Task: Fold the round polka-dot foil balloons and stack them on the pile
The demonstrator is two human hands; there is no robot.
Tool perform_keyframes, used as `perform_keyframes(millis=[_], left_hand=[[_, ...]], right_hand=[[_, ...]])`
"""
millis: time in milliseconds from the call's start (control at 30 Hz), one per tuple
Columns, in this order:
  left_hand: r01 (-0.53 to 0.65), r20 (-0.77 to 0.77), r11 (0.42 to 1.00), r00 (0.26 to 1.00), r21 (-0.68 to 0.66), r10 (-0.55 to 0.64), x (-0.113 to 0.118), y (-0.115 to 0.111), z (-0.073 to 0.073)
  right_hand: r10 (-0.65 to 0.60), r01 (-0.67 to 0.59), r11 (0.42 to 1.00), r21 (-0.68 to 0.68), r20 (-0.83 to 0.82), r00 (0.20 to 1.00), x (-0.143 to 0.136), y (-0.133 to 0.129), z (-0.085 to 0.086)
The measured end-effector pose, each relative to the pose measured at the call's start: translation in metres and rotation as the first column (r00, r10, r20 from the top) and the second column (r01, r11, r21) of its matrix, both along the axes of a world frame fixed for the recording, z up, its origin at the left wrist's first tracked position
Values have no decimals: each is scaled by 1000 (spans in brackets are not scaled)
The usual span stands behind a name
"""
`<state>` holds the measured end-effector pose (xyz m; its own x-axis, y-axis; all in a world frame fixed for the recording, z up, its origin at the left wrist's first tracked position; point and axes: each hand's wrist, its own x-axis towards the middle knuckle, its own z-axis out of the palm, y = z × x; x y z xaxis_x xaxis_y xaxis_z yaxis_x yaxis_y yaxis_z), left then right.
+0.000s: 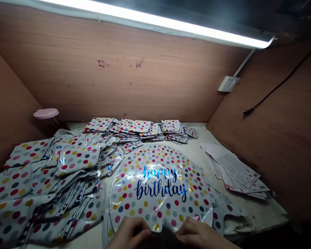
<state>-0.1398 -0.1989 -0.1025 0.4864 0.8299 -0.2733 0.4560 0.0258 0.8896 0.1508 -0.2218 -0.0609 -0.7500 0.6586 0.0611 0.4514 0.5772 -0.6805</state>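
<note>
A round, flat foil balloon (160, 204) with coloured dots and blue "happy birthday" lettering lies at the front middle, on top of other balloon sheets. My left hand (131, 232) is closed on its near edge, left of centre. Right of centre, my right hand (194, 233) pinches the same near edge, with a small gap between the hands. Fingertips of both hands are partly hidden by the knuckles.
Folded dotted balloons (77, 159) pile up on the left, and smaller folded stacks (142, 126) line the back. Printed cards (235, 169) lie at right on the table (209, 133). A pink-lidded container (46, 113) stands back left. Wooden panels enclose the table.
</note>
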Motion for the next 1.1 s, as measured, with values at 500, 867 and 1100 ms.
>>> perform_keyframes(millis=[500, 867, 1100], left_hand=[[-19, -16, 882, 999, 470, 30, 12, -13, 22], [225, -239, 251, 971, 941, 23, 11, -40, -8], [16, -164, 369, 913, 929, 372, -8, 5, 27]], right_hand=[[-694, 280, 326, -903, -28, 720, -15, 4, -12], [-684, 547, 616, -567, -41, 729, -1, 93, 10], [-672, 662, 740, 115, 164, 722, -28, 229, 15]])
